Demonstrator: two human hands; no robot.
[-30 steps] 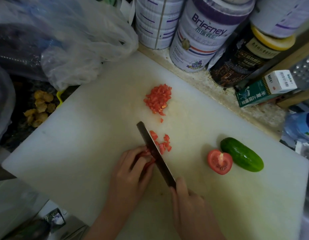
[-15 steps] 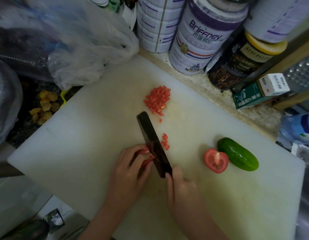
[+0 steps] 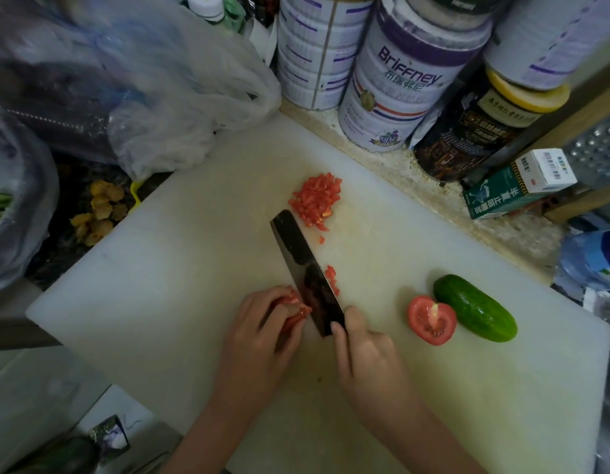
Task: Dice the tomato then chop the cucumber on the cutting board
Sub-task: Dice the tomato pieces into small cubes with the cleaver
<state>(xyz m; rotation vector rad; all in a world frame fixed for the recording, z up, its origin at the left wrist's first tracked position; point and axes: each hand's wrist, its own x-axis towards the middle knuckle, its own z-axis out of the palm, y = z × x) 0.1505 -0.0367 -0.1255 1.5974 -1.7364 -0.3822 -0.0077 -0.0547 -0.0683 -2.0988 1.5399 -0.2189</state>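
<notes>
Head view showed your left hand [image 3: 262, 323] curled over the tomato piece [image 3: 292, 304] at frame centre on the cutting board [image 3: 160, 285], fingertips just beside the knife [image 3: 302, 261]. Your right hand [image 3: 365, 347] clenched the knife at the blade's heel. The blade ran upper left to lower right; the piece lay directly left of it.

I see the left hand [image 3: 259, 323] pinching tomato strips [image 3: 294, 307] against the knife [image 3: 305, 268] and the right hand [image 3: 365, 350] gripping the knife's near end. Diced pile [image 3: 315, 200] lies beyond the knife tip. Half tomato [image 3: 431, 319] and cucumber [image 3: 474, 307] lie right of the knife.
</notes>
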